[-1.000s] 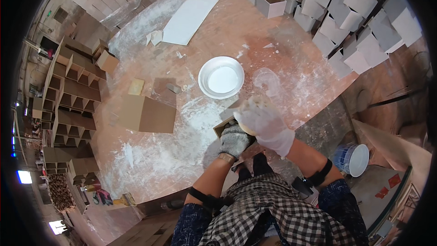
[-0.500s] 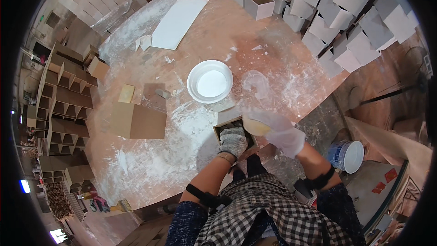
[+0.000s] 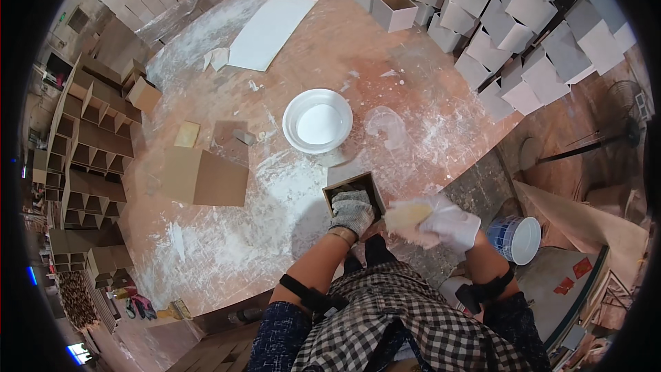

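Note:
My left hand [image 3: 352, 211], in a grey knit glove, reaches into an open-topped box [image 3: 375, 195] at the table's near edge and holds it from inside. Its fingertips are hidden by the box. The box has a brown inside and a pale grey-white outer side. Just right of it, my right hand [image 3: 451, 224], in a white glove, grips a pale yellow sponge-like pad [image 3: 407, 216], slightly blurred and apart from the box. Beyond the box stands a white basin [image 3: 289, 131] with white liquid [image 3: 320, 124] in it.
The table [image 3: 275, 227] is smeared white. On it lie a brown box [image 3: 206, 177], a yellowish pad [image 3: 186, 133] and a white sheet [image 3: 272, 31]. Whitish boxes [image 3: 509, 24] are stacked at far right, brown ones [image 3: 100, 145] at left. A blue-white bucket [image 3: 513, 238] stands at right.
My right hand has moved right and toward me with the pad, off the box's right edge. My left hand stays inside the box.

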Demonstrator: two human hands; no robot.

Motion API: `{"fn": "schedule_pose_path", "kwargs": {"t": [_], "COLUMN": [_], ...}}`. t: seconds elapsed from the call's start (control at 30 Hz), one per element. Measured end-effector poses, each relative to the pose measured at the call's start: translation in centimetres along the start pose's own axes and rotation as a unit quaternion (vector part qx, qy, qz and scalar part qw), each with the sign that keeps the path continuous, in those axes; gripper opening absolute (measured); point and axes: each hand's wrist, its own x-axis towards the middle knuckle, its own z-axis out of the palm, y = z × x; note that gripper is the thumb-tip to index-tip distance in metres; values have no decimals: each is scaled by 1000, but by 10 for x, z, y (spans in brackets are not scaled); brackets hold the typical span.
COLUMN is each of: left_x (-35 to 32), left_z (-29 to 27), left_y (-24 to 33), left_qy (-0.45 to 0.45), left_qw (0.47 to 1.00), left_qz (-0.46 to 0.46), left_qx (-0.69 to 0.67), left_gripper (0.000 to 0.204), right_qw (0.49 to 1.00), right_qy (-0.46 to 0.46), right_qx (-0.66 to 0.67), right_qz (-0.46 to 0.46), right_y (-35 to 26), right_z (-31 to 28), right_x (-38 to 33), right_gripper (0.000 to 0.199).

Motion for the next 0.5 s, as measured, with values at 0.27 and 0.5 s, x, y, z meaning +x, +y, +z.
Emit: {"fn": "schedule_pose_path", "kwargs": {"t": [0.27, 0.5], "left_x": [4, 10], "left_z": [-1, 12], "left_y": [6, 2], "left_qy": [58, 5], "left_qw": [998, 999], "left_qz": [-15, 21], "left_qx": [-16, -34], "left_gripper": [32, 30], "right_qw": [924, 952], "right_qy": [56, 51], "right_qx": [-334, -301], "right_qz": [-180, -4], "right_y": [-22, 48], "right_z": [-20, -40], "right_x": [90, 88], "right_gripper": [42, 40]}}
